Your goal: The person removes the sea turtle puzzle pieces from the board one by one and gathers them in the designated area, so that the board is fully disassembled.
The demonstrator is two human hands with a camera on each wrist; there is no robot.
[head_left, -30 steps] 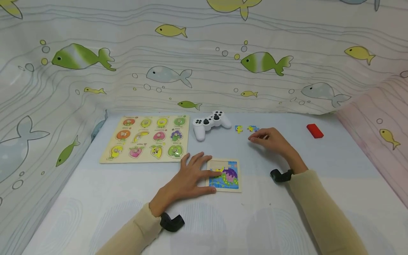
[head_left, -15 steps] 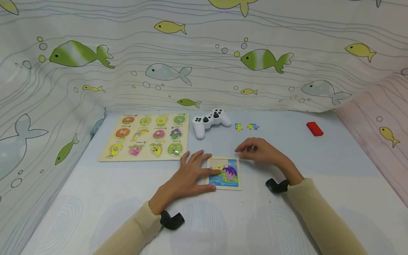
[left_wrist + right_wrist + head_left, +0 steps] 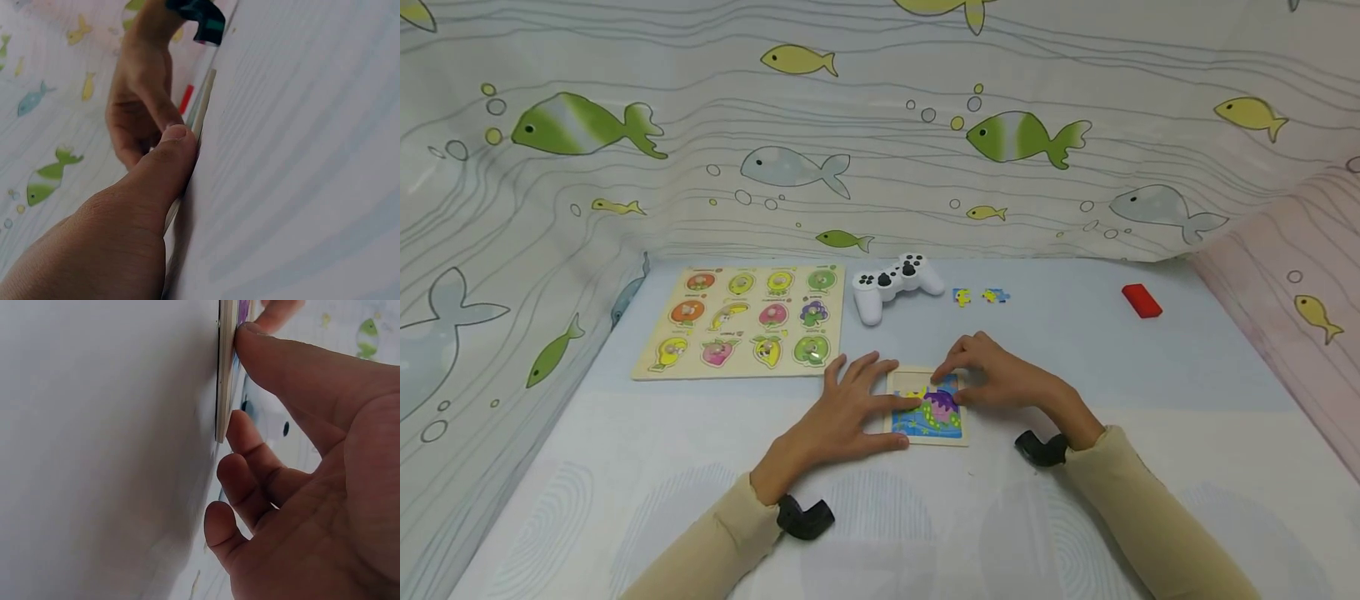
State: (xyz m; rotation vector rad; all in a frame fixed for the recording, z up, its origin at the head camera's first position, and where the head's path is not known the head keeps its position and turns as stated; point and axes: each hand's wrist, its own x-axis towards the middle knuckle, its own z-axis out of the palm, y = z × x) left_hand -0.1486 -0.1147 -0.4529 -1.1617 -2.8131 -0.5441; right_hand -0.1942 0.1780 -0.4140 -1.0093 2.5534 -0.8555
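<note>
A small wooden-framed jigsaw puzzle lies on the table, showing a purple, pink and green picture on blue. Bare wood shows in its upper left part. My left hand spreads over its left side, index finger across the picture and thumb at the front left corner. My right hand is at its upper right; the thumb touches the puzzle face in the right wrist view and the index fingertip reaches the upper part. The right hand's other fingers bend loosely beside the frame. Two loose jigsaw pieces lie behind.
A wooden fruit peg puzzle board lies at the back left. Beside it is a white game controller. A red block sits at the back right. Fish-print cloth stands behind the table and at both sides.
My right hand has moved from beside the loose pieces left and toward me, onto the puzzle's upper right. The left hand has stayed on the puzzle.
</note>
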